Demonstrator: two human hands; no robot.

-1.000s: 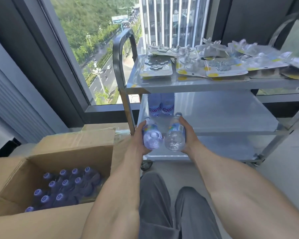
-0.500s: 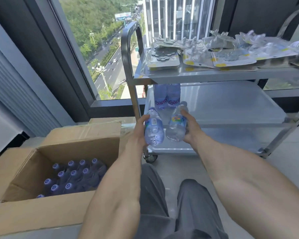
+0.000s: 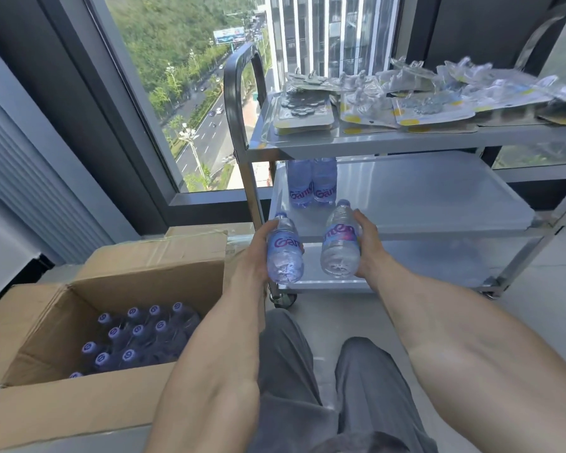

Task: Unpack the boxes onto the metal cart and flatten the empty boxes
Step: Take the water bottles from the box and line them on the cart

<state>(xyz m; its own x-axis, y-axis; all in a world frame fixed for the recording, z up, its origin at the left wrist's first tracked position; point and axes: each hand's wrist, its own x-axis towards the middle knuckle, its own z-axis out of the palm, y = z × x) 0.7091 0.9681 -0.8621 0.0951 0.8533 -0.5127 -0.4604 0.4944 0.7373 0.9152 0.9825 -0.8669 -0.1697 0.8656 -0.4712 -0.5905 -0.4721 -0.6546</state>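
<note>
My left hand grips a clear water bottle with a purple label. My right hand grips a second water bottle. Both bottles tilt with their caps away from me, in front of the middle shelf of the metal cart. Two more bottles stand at the back left of that shelf. An open cardboard box at lower left holds several purple-capped bottles.
Blister packs cover the cart's top shelf. A large window runs behind the cart and box. A flattened piece of cardboard lies behind the box. My grey-trousered legs are below the hands, on a pale floor.
Both hands have carried their bottles forward and up toward the cart's middle shelf, and the bottles have moved a little apart. The view has shifted slightly closer to the cart.
</note>
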